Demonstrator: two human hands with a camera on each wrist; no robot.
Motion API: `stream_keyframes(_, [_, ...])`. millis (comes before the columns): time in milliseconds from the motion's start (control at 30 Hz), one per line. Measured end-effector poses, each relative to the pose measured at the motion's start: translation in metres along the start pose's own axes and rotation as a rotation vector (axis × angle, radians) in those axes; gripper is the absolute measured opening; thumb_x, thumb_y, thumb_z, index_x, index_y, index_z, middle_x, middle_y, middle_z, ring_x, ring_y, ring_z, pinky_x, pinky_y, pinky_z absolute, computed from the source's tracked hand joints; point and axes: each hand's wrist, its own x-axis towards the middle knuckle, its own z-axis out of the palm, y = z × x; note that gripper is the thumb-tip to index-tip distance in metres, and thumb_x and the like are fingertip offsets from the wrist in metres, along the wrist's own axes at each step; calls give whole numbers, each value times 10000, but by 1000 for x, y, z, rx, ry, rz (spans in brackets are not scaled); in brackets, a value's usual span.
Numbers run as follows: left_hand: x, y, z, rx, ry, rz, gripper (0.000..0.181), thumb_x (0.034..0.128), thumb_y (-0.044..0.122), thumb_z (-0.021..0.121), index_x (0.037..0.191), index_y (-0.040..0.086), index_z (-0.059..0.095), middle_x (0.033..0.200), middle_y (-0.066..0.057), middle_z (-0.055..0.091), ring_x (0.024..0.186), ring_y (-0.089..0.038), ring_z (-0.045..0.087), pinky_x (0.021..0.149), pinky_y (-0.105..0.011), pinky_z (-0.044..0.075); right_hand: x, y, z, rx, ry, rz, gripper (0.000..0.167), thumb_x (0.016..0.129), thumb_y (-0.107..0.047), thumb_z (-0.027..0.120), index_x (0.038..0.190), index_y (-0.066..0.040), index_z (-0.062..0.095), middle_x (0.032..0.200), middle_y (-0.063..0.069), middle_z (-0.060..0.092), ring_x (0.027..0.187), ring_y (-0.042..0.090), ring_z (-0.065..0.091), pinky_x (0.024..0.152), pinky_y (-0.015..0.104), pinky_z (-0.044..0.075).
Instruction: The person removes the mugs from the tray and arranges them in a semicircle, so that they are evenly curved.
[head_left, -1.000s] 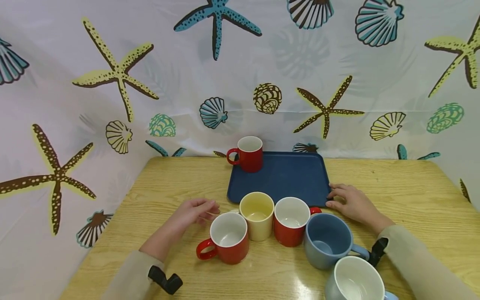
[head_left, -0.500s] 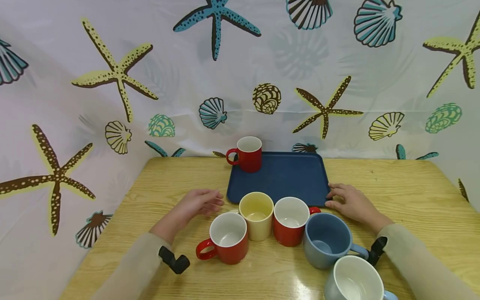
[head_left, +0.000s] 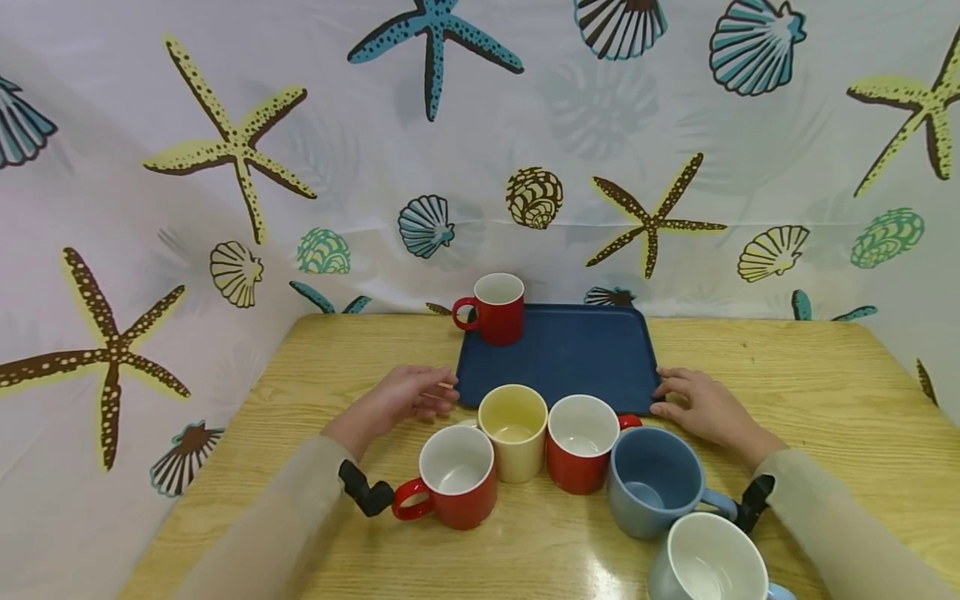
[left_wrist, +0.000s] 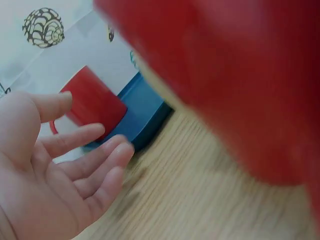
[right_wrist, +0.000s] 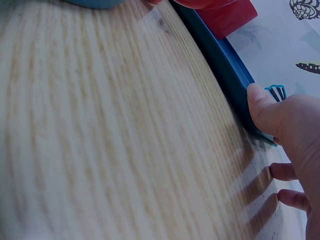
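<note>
My left hand (head_left: 412,396) is beside the left front corner of a dark blue tray (head_left: 573,354), its fingers loosely spread and holding nothing. Whether its fingertips touch the rim, I cannot tell. In the left wrist view the palm of the left hand (left_wrist: 65,180) faces the tray, below a red mug (left_wrist: 95,100). That red mug (head_left: 501,312) stands upright on the tray's back left corner. My right hand (head_left: 705,408) rests at the tray's right front corner. In the right wrist view its thumb (right_wrist: 262,107) touches the tray wall (right_wrist: 232,82), while two other fingers reach down to the table.
In front of the tray stand a cream mug (head_left: 513,437), a red mug (head_left: 579,450) and another red mug (head_left: 459,487). A blue mug (head_left: 651,487) and a white-lined mug (head_left: 708,567) sit nearer the right forearm. A patterned cloth (head_left: 480,150) hangs behind the wooden table (head_left: 360,350).
My left hand has moved forward and to the right, from beside the near red mug to the tray's left front corner. The right hand, tray and mugs have stayed put.
</note>
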Motion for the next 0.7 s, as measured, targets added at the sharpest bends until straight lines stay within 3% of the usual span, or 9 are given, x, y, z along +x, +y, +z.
stream_keyframes(167, [4, 5, -8, -36, -17, -25, 494, 950, 388, 502, 1281, 22, 518, 1183, -177, 601, 981, -269, 625, 827, -339, 502, 1, -1, -2, -3, -11, 15, 324, 872, -380, 634, 1040, -107, 681, 1375, 173, 444, 1256, 405, 365, 995, 590, 289])
stream_keyframes(367, [13, 18, -16, -12, -15, 3, 498, 972, 371, 455, 1318, 14, 478, 1238, -197, 562, 1057, -286, 589, 914, -388, 453, 1, -1, -4, 4, -14, 16, 314, 869, -369, 640, 1037, -107, 684, 1370, 177, 448, 1251, 408, 371, 996, 590, 287])
stream_keyframes(700, [33, 39, -11, 41, 19, 23, 503, 966, 340, 486, 1338, 5, 444, 1229, -199, 568, 1082, -295, 579, 914, -378, 457, 2, -2, -3, 17, -15, 27, 303, 867, -368, 645, 1030, -117, 687, 1370, 173, 449, 1252, 407, 371, 994, 595, 285])
